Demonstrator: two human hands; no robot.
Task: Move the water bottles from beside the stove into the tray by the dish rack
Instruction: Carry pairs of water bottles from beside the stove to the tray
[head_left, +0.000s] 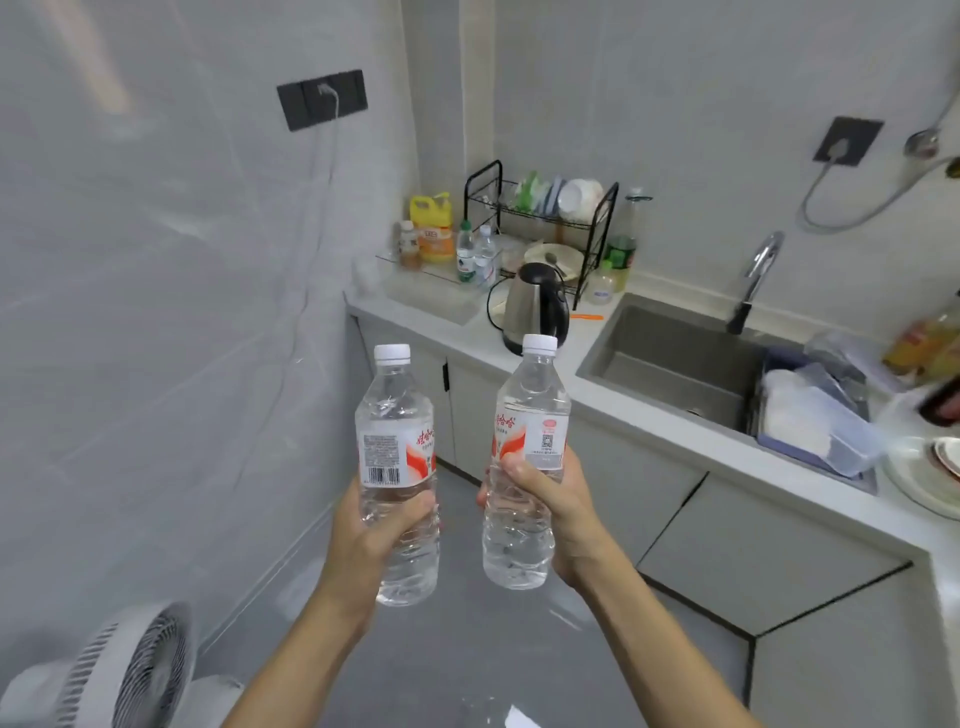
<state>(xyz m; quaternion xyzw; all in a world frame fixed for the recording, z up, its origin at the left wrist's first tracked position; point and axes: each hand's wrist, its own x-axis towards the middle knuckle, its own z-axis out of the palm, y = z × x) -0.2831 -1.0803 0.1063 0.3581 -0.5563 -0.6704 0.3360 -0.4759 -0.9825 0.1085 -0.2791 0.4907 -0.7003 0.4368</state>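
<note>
Two water bottles held upright over the floor, left bottle (397, 467) gripped in left hand (371, 535), right bottle (524, 467) gripped in right hand (545, 499). Beyond, at the worktop's (530, 364) far left corner, clear tray (441, 270) holding bottles beside black dish rack (540, 218).

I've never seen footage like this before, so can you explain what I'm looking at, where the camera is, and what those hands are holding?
This is one picture from a wide-angle camera worn on a person's head, looking forward and down. There is no machine, just two bare hands. The left hand holds one water bottle upright, and the right hand holds a second bottle, both capped. Ahead is a kitchen counter with a kettle, a sink, and a dish rack. Beside the rack sits a clear tray already holding some bottles.
</note>
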